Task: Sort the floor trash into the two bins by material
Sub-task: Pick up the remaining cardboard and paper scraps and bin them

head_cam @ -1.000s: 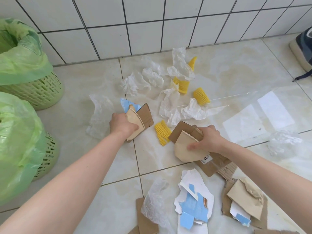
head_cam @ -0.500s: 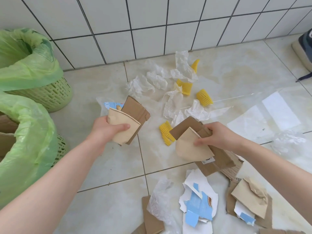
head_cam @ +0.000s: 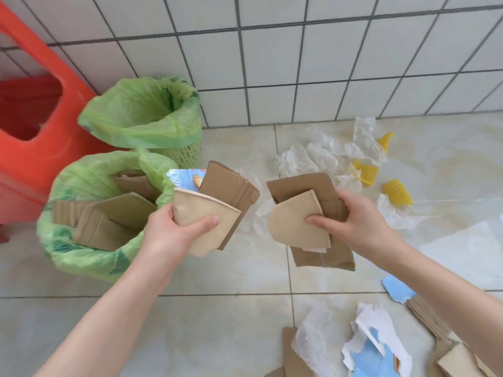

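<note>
The left hand [head_cam: 174,235] grips a bundle of paper and cardboard [head_cam: 215,208], held in the air just beside the rim of the near bin [head_cam: 81,257], which already has cardboard pieces in its green bag. The right hand [head_cam: 353,221] grips a second bundle of cardboard [head_cam: 302,213] above the floor [head_cam: 217,322]. The far bin [head_cam: 141,115] stands by the wall. Crumpled white plastic [head_cam: 313,156] and yellow foam nets [head_cam: 397,192] lie near the wall; torn paper scraps [head_cam: 375,346] lie toward the floor's near right.
</note>
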The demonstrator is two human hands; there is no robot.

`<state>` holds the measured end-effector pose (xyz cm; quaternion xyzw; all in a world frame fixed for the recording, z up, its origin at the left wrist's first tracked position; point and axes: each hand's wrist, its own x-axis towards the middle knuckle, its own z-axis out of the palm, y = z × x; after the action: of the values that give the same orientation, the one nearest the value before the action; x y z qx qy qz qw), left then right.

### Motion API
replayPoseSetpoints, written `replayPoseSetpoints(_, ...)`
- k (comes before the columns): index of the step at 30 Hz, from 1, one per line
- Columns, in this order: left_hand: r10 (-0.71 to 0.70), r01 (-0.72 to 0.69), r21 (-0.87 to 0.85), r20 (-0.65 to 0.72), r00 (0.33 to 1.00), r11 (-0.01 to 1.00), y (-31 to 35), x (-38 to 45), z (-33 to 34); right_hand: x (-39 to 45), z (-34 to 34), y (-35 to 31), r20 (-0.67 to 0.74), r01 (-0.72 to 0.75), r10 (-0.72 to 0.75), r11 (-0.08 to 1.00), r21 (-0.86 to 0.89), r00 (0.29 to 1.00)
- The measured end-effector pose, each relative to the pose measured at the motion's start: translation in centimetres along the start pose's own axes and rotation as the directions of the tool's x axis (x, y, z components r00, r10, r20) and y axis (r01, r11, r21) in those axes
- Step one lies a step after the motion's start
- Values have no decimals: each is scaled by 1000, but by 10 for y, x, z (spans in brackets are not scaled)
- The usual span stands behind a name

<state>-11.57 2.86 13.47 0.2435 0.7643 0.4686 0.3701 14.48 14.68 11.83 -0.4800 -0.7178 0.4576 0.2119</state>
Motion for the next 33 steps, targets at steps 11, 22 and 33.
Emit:
replayPoseSetpoints(11, 177, -208, -58, -335, 925, 976, 30, -12, -93, 39, 58, -127, -65, 204, -196, 965, 162, 978)
replayPoseSetpoints(22, 147, -181, 3, -597, 789, 983, 0, 15, -155, 85, 146, -213, 92, 4, -62, 847, 532, 994)
replayPoseSetpoints(33, 128, 114, 493, -430, 894, 862, -14, 35, -142, 92, 229, -196, 172, 96, -137, 969, 226, 976)
